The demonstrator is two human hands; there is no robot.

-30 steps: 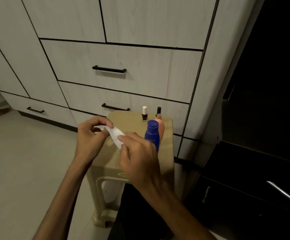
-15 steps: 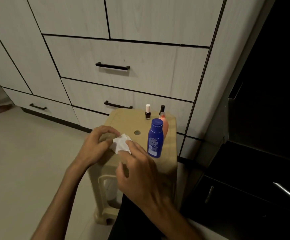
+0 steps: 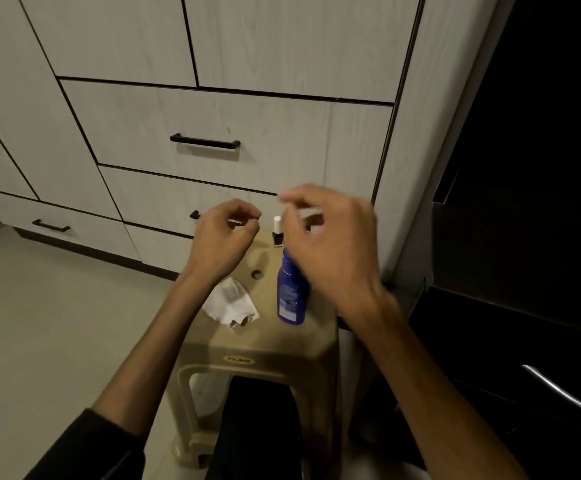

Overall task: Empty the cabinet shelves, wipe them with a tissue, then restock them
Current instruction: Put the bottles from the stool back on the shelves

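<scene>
On top of the beige plastic stool (image 3: pixel 265 344), a crumpled white tissue (image 3: pixel 231 304) is lying near the front-left part of the seat, touching neither hand. Just right of it, a dark blue plastic bottle with a printed label (image 3: pixel 291 292) is standing upright, apart from the tissue. Between them and slightly further back, the seat's round centre hole (image 3: pixel 256 274) is showing. At the back edge of the seat, a small dark nail-polish bottle with a white cap (image 3: pixel 277 232) is standing upright.

Left hand (image 3: pixel 221 239) is hovering above the back-left of the seat, fingers loosely curled inward, holding nothing. Right hand (image 3: pixel 330 244) is hovering above the blue bottle, partly covering its top; fingers are loosely bent and motion-blurred, nothing visible in the grip. No contact between the right hand and the bottle that I can confirm; blur is making it hard to tell.

Behind the stool, a pale wood-grain cabinet front (image 3: pixel 282 46) with black seams is filling the background. Its drawers are shut, and a black bar handle (image 3: pixel 205 143) is sitting on the upper drawer. A second black handle (image 3: pixel 50 226) is sitting on a low drawer at far left. Right side is mostly dark, with a curved metal handle (image 3: pixel 566 393) catching light low down.
</scene>
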